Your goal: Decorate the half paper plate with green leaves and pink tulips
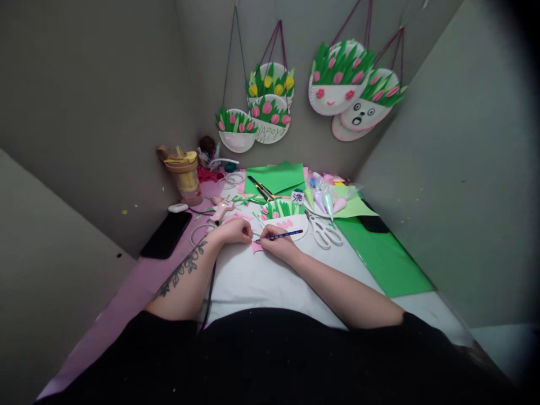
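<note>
My right hand (276, 241) grips a dark blue pencil (289, 234) with a red end, its tip pointing left. Under that tip lies a small piece of pink paper (257, 248). Close by on the left, my left hand (239, 230) is closed in a pinch; whatever its fingertips hold is too small to make out. Just beyond both hands rests a paper plate basket (297, 224) with green paper leaves, pink tulips and pink shapes on its white front. White scissors (325, 232) lie to the right of it.
A pink glue gun (221, 208) and a black phone (166, 235) lie on the left, near a tumbler (188, 180). Behind are a yellow-black cutter (261, 189) and green paper (274, 175). Piping bags (327, 199) sit at right. Finished plate baskets (270, 132) hang on the wall.
</note>
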{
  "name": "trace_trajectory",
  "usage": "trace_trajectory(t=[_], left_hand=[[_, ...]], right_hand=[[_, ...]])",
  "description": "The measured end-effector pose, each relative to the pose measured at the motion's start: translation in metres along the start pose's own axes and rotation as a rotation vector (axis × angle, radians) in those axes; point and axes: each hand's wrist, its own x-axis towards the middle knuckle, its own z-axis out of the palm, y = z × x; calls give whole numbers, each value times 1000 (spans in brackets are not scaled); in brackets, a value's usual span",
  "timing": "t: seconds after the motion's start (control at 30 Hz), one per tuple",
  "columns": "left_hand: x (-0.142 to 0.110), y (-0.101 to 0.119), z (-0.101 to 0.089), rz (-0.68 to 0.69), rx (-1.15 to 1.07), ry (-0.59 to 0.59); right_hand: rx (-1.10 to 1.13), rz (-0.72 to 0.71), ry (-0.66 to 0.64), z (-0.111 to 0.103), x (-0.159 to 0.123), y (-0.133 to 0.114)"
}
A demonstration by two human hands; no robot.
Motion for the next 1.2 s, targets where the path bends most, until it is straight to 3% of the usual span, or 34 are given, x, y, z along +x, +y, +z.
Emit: trace_trajectory(t=[0.17,0.4,0.7,1.2], left_hand=[[1,-1,0,-3,6,-4],[0,-1,0,-5,9,-6],[0,-1,0,-7,-14,-4],[2,-5,1,2,-19,1]], right_hand=[[-31,33,47,-2,0,-1],[-40,-17,-12,-1,-1,-2],[-69,36,56,-4,0,-2],[-76,37,43,-4,0,-2]])
